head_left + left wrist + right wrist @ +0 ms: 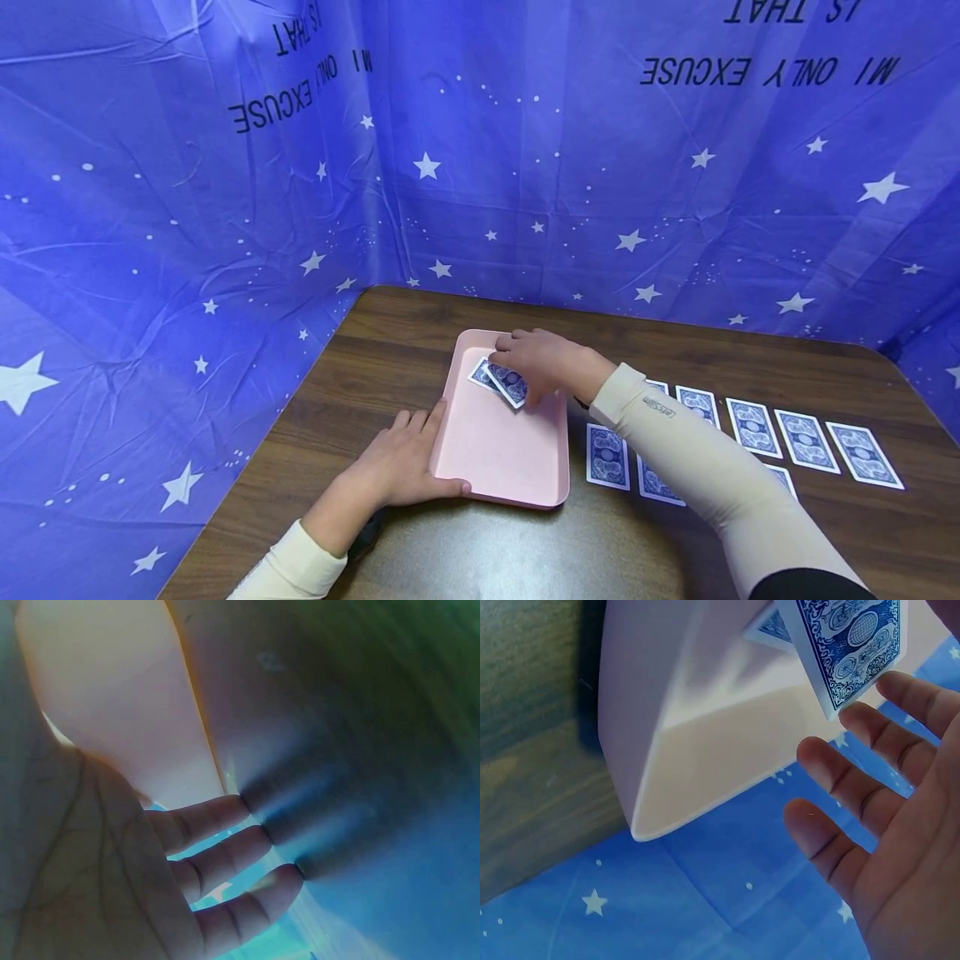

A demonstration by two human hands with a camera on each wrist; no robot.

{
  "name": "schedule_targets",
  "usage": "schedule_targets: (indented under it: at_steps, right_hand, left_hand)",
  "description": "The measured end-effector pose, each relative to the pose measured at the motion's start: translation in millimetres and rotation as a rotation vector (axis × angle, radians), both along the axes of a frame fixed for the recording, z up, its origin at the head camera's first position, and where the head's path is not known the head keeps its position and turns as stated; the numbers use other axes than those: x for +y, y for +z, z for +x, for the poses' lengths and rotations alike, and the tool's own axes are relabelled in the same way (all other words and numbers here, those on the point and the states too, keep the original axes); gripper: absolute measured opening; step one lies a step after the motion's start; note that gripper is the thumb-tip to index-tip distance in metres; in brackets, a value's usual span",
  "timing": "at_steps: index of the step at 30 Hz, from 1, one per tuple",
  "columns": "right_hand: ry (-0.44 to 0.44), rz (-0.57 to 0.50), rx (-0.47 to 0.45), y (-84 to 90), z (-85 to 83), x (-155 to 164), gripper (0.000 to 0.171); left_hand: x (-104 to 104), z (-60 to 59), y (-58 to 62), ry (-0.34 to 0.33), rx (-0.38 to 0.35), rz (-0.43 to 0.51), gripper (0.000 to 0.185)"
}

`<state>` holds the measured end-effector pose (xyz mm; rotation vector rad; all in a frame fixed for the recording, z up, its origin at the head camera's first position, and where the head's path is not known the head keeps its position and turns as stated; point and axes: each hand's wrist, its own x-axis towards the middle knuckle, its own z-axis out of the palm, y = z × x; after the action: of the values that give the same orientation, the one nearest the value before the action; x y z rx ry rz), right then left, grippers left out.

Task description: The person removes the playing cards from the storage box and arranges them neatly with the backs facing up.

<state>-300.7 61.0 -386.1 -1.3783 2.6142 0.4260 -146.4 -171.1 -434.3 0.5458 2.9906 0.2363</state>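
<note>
Wooden table (390, 350), hands at pink tray (495, 450)

A dark brown wood-grain table with rounded corners (420, 333) stands enclosed on its left and far sides by a creased blue-violet cloth backdrop with white stars and upside-down black lettering (225, 208), evenly lit.
</note>
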Motion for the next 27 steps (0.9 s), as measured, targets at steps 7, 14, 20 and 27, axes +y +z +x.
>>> schedule_targets:
  at_steps: [7,14,20,27]
  right_hand:
    - [0.023,-0.054,0.048,8.9,10.6,9.7,0.091]
    - [0.020,-0.092,0.075,9.6,24.0,24.9,0.092]
    - [-0.025,-0.146,0.081,15.3,33.4,42.3,0.094]
    - [-0.051,-0.222,0.106,23.5,41.7,65.8,0.094]
  left_hand:
    - [0.5,0.6,1.0,0.001,0.007,0.005,0.129]
    - [1.7,-0.3,0.5,0.004,-0.007,0.002,0.129]
    - [1.9,-0.4,1.8,-0.005,-0.006,-0.006,0.127]
    - [2.4,0.1,1.2,0.000,-0.009,0.011,0.127]
